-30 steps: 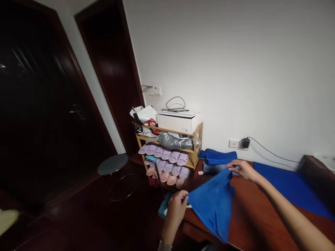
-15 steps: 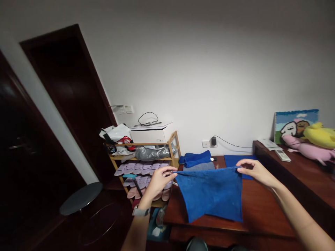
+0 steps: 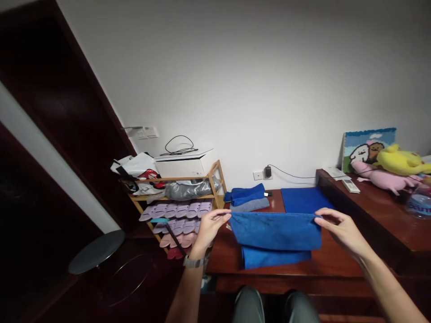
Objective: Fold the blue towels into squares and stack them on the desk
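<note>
A blue cloth is stretched between my two hands, its top edge pulled straight. My left hand pinches the upper left corner between thumb and fingers. At the upper right corner my right hand has the same pinch. The lower part of the cloth is bent under and meets the brown wooden table near its front edge. Behind it lie folded blue cloths, a grey cloth and a flat blue cloth.
A wooden rack with several slippers and a white box stands at the left. A round stool is lower left. On the raised right-hand ledge are a remote, plush toys and a plastic bottle.
The cloth hung open before; now it is lower, pulled wider and its bottom part bends against the table. Both hands keep their pinch. The view has tilted down and turned right.
</note>
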Motion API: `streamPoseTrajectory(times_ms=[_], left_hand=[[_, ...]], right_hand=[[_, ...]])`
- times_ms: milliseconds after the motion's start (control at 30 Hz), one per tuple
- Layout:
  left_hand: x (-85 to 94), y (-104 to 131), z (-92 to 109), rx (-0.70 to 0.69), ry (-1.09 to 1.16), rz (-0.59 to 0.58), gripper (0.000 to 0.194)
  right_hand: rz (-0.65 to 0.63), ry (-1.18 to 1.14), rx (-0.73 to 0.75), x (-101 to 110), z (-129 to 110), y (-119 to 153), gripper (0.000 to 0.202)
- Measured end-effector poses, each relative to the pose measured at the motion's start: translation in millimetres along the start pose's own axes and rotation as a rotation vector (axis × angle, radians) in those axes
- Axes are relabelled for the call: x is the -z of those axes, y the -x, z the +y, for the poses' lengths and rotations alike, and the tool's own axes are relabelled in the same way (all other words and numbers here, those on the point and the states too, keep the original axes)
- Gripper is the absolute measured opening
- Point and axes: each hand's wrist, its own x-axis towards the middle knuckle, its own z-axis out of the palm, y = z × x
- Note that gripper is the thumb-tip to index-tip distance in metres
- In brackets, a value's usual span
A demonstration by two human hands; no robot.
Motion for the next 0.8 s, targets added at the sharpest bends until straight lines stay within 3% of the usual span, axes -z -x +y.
streamPoseTrajectory(times_ms=[167,400,500,633,800], left_hand=[[2.2,6.9,-6.2,0.009,0.049,0.03,0.037],[-2.9,16.5,3.9,0.022,0.125,0.111,0.033],[-7.1,10.0,-6.1,0.056,0.088,0.111,0.032],[-17.3,-21.7,-56.5,0.079,0.006,0.101,0.033],[-50.3,-94.2,-156.1,0.031,-0.238,0.031,0.033]], right_hand=[[0.055,0.037,0.02,4.2,2.0,4.9,0.052],[0.139,0.018,0.05,10.9,0.1,8.9,0.043],[0.182,0.034,0.042,5.7,3.1,4.2,0.042],[0.153,0.075,-0.048,-14.4,31.5,-21.4,0.045],[0.04,0.154,-0.103,-67.2,121.3,-104.8,0.057]])
